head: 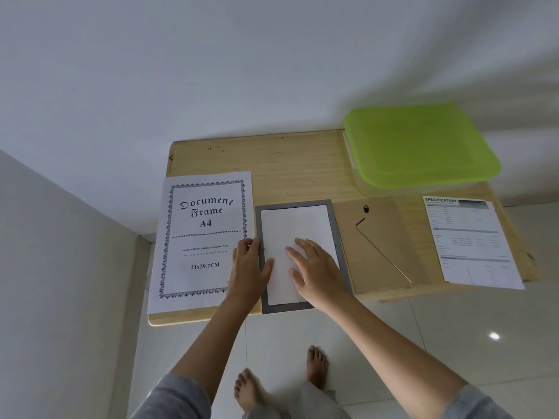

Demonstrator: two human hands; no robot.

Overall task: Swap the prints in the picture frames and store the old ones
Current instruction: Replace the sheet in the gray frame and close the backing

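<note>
A grey picture frame (332, 220) lies face down in the middle of the wooden table (272, 164), with a blank white sheet (295, 225) lying in its opening. My right hand (314, 267) rests flat on that sheet with the fingers spread. My left hand (249, 264) lies on the frame's left edge, with the thumb over the sheet. To the left lies a print reading "Document Frame A4" (202, 237). The brown backing board (381, 246) with its stand lies to the right of the frame. A "Specification" sheet (472, 240) lies at the far right.
A clear box with a green lid (420, 146) stands at the table's back right corner. White walls close the left and back sides. The A4 print and the Specification sheet overhang the table's front edge. My bare feet stand on the tiled floor (423, 343) below.
</note>
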